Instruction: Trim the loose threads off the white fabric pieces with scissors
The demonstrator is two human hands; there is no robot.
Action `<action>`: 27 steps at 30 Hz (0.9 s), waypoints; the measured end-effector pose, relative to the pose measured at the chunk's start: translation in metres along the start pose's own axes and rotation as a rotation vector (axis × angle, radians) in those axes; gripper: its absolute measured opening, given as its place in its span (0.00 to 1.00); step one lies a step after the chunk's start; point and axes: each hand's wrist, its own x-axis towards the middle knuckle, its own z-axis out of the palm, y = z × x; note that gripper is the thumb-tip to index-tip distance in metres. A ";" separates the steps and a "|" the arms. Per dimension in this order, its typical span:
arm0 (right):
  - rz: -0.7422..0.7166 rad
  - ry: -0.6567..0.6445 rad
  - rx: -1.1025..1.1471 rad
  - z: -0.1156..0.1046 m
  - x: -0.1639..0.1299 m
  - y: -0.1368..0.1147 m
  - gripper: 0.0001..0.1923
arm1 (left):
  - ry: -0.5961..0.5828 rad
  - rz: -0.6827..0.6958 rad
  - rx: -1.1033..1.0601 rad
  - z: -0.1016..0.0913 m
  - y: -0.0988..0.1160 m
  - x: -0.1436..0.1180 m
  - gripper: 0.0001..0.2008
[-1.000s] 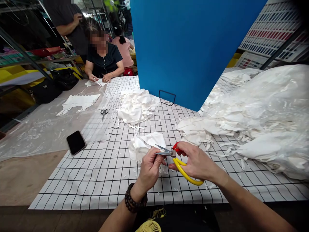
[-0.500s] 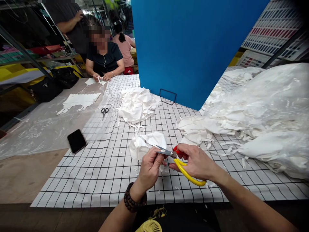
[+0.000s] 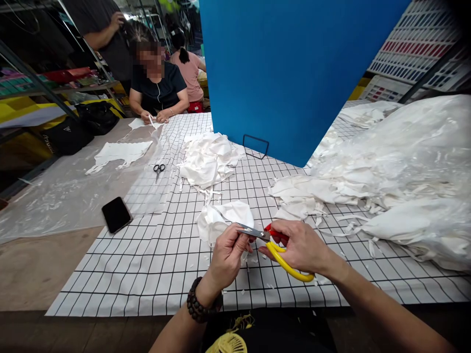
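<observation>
White fabric piece (image 3: pixel 224 219) pinched by left hand (image 3: pixel 227 255) | right hand (image 3: pixel 301 245) gripped yellow-handled scissors (image 3: pixel 274 245), frame centre | blades beside fingertips risked a nick

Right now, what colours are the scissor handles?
Yellow and red scissor handles, held in the right hand; head view.

small white fabric piece (image 3: pixel 224 219), crumpled and puffed, held just above the gridded cloth, near edge pinched. scissors (image 3: pixel 274 243) with yellow and red handles, short metal blades nearly closed, tips pointing left at that fabric's near edge.
</observation>
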 end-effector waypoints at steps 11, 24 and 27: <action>-0.033 -0.014 -0.014 -0.001 0.004 0.001 0.18 | -0.021 -0.005 -0.036 -0.005 -0.005 0.001 0.11; 0.240 -0.034 0.458 0.003 -0.008 0.040 0.18 | 0.061 0.041 0.544 -0.014 -0.031 0.011 0.10; 0.492 0.118 0.512 -0.009 -0.031 0.089 0.15 | 0.131 -0.045 0.965 -0.027 -0.060 0.019 0.23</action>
